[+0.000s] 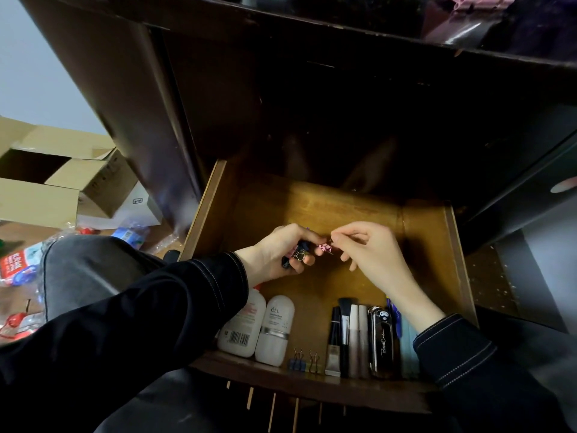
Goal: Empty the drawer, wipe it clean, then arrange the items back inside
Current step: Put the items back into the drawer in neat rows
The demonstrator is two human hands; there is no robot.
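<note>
Dark wooden cabinet fills the far half of the view. Its drawer (pixel 204 210) is pulled out toward the person, brown bottom showing. Open cardboard boxes (pixel 62 179) and plastic litter (pixel 22 264) lie on the floor at left.

Both hands are over the drawer centre, in black sleeves.
- Left hand (pixel 271 254): fingers curled round a bunch of clips (pixel 298 257), dark and pink ones visible; count not readable.
- Right hand (pixel 374 248): thumb and forefinger pinch a pink clip (pixel 327 247); other fingers loosely bent.
- The pink clip sits between the two hands. It is touching the left fingertips or just beside them; cannot tell which.

Along the drawer's near wall, left to right:
- two white bottles (pixel 276 329) lying side by side
- a blue clip (pixel 296 363) and a yellowish clip (pixel 314 363), wire handles pointing far
- slim tubes (pixel 359 332) in a row with a brush (pixel 345 307)
- a glossy black case (pixel 382 342)
- a blue pen (pixel 394 315), partly under the right wrist
- a pale blue item (pixel 407 345), not identifiable
</note>
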